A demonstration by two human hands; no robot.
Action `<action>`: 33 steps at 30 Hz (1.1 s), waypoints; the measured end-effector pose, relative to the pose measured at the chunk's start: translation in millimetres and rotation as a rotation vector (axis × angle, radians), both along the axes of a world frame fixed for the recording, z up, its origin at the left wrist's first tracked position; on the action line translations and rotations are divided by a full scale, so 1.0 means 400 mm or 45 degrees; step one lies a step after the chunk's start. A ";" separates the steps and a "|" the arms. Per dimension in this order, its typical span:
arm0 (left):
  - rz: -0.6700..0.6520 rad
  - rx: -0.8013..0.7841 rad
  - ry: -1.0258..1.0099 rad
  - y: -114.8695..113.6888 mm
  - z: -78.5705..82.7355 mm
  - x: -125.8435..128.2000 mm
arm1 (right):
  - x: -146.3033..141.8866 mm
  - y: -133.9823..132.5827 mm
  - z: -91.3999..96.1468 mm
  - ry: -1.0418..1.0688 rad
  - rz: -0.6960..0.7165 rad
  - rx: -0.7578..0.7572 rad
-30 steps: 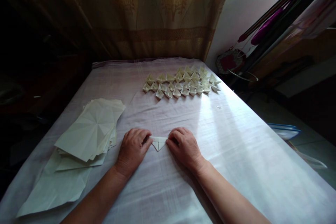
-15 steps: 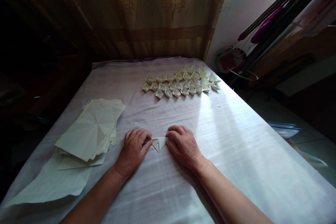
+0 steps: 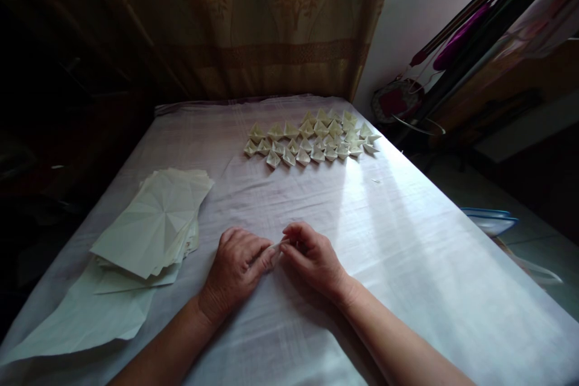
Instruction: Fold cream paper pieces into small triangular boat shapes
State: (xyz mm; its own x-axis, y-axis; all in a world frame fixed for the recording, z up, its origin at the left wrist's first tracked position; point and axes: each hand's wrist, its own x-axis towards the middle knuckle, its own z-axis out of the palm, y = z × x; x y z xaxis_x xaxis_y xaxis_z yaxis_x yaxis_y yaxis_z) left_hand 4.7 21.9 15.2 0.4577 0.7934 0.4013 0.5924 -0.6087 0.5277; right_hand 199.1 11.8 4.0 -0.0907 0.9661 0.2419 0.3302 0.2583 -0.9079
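Note:
Between my hands is a small piece of folded white paper (image 3: 277, 247), mostly covered by the fingers. My left hand (image 3: 239, 262) is closed on its left end, thumb toward me and fingers on the far side. On the other end, my right hand (image 3: 312, 253) pinches the paper between thumb and fingertips, its fingers curled. Both hands are low over the white cloth near the middle of the table (image 3: 362, 289). Left of my left hand lies a stack of creased paper sheets (image 3: 154, 223), fanned unevenly.
Several small folded paper boats (image 3: 303, 145) stand in rows at the far side of the table. A larger pale sheet (image 3: 85, 313) sticks out under the stack. Behind the table hangs a gold curtain (image 3: 271, 30). Dark poles (image 3: 465, 18) lean at the right.
My hands have come closer together. The folded paper lay flat with its triangular point showing; now it is tilted and mostly hidden by my fingers. My right hand has curled and lifted slightly.

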 end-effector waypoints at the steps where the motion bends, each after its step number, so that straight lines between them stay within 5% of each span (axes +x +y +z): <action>1: 0.015 -0.050 -0.029 -0.003 0.001 0.002 | -0.004 -0.002 0.002 0.060 -0.009 -0.029; 7: 0.076 -0.494 -0.238 -0.008 0.013 0.012 | -0.022 -0.004 0.003 0.454 -0.063 -0.253; 11: 0.057 -0.624 -0.344 -0.011 0.014 0.022 | -0.026 -0.007 0.003 0.372 -0.162 -0.145; 24: 0.149 -0.302 -0.353 -0.028 -0.008 0.027 | -0.023 -0.011 0.020 0.176 -0.112 0.123; 33: 0.116 -0.286 -0.255 -0.033 -0.005 0.026 | -0.017 -0.011 0.016 0.170 0.012 -0.040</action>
